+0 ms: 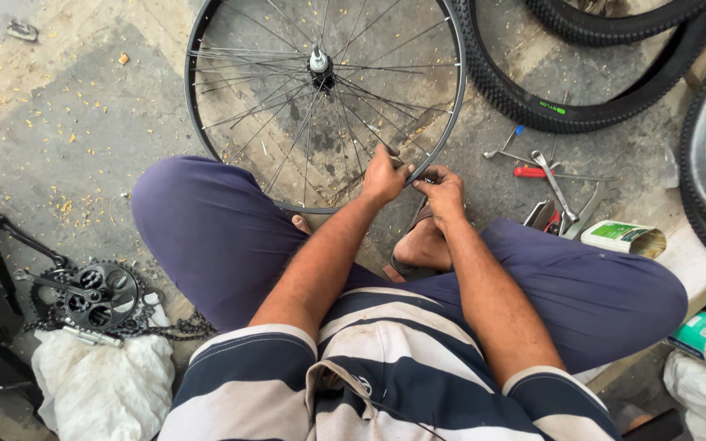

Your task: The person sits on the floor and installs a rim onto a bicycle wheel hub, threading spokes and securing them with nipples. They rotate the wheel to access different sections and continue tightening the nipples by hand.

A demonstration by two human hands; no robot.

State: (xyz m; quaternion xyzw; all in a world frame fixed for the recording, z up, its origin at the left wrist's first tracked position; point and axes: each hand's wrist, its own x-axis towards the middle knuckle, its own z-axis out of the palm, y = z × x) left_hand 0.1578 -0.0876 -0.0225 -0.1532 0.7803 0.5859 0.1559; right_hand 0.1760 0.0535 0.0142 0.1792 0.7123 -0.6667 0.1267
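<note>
— Bare wheel point(325, 98) flat on the concrete floor point(67, 122), straight ahead between the knees; hub point(319, 61) beyond, near rim arc close in; knobby tyres point(565, 110) off to the right.
— And the hands?
— Left hand point(383, 177) curled over the near rim, gripping it; right hand point(443, 189) just beside, fingers pinched at the same spot; whether on a spoke or a small tool, impossible to tell.
— Packages?
— Green-and-white tin point(623, 238) on its side, right of the loose tools point(551, 184); crankset point(96, 296) lower left.
</note>
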